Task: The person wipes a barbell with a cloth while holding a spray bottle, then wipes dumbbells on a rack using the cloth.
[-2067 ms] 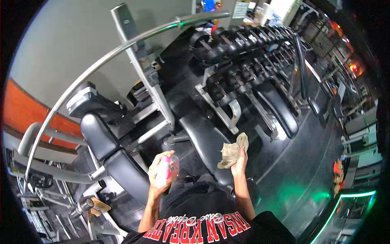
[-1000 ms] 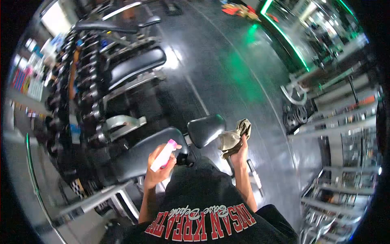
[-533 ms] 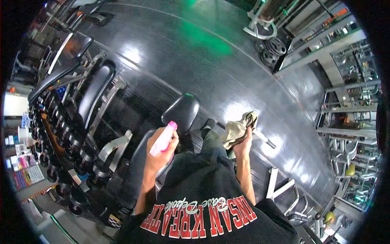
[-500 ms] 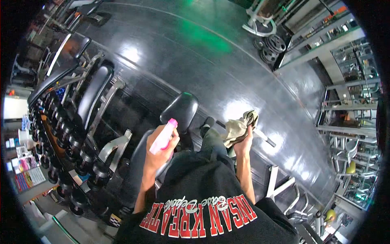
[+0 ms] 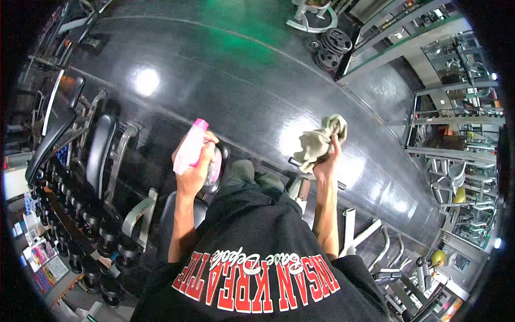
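My left hand [image 5: 194, 166] is wrapped round a pink and white spray bottle [image 5: 189, 146], its pink nozzle end pointing away from me. On the right, my right hand [image 5: 328, 161] grips a crumpled beige cloth [image 5: 321, 140] that bunches up above the fingers. Both hands are raised in front of my body, well apart from each other. Beneath the bottle, a black padded bench [image 5: 221, 163] shows partly, covered by my left hand and the bottle.
Racks of dumbbells [image 5: 91, 225] line the left side, beside black padded benches [image 5: 102, 150]. Weight plates [image 5: 335, 43] lie at the upper right, near a mirrored wall. White-framed machines [image 5: 370, 236] stand at lower right. Dark glossy floor [image 5: 214, 75] stretches ahead.
Both hands have moved forward and up, with the spray bottle and the cloth still held. The view has shifted, and the bench now sits lower and more hidden behind my left hand.
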Motion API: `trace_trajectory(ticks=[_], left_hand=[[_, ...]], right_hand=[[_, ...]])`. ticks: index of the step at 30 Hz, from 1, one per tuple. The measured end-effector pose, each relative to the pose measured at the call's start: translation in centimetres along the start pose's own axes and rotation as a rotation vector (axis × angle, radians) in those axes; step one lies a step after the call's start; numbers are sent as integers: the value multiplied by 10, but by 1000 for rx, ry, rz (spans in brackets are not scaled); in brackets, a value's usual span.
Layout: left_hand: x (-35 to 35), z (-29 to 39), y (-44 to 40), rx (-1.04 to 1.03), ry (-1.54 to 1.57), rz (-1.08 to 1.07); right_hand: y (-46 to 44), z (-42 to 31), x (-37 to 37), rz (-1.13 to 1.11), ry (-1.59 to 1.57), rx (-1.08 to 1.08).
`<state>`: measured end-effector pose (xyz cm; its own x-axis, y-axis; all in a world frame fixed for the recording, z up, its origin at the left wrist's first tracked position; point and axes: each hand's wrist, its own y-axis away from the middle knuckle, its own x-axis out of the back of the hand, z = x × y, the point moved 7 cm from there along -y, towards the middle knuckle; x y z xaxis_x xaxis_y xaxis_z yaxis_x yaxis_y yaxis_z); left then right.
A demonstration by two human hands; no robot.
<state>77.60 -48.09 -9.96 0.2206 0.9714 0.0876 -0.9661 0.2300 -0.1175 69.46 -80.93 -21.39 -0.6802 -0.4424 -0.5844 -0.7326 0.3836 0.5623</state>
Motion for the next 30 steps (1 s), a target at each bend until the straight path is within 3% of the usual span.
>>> trace_trajectory(ticks=[9, 12, 15, 19, 25, 26, 29, 30], left_hand=[[29, -6, -53, 20, 136, 363], [48, -5, -64, -32, 127, 494], [75, -20, -76, -94, 156, 601], [105, -25, -75, -197, 118, 876], [142, -26, -79, -136, 82, 1248], [147, -23, -78, -205, 159, 1265], [160, -7, -55, -156, -106, 1323], [163, 6, -46, -31, -290, 1329]], right_hand=[[-102, 26, -121, -197, 188, -206], [-126, 49, -184, -365, 232, -314], [-144, 70, -247, -448, 425, -293], [-161, 107, -315, -611, 692, -464], [-185, 172, -387, -816, 778, -673], [-189, 186, -394, -829, 791, -720], [-171, 216, -424, -847, 942, -678], [-166, 229, -429, -809, 1001, -713]])
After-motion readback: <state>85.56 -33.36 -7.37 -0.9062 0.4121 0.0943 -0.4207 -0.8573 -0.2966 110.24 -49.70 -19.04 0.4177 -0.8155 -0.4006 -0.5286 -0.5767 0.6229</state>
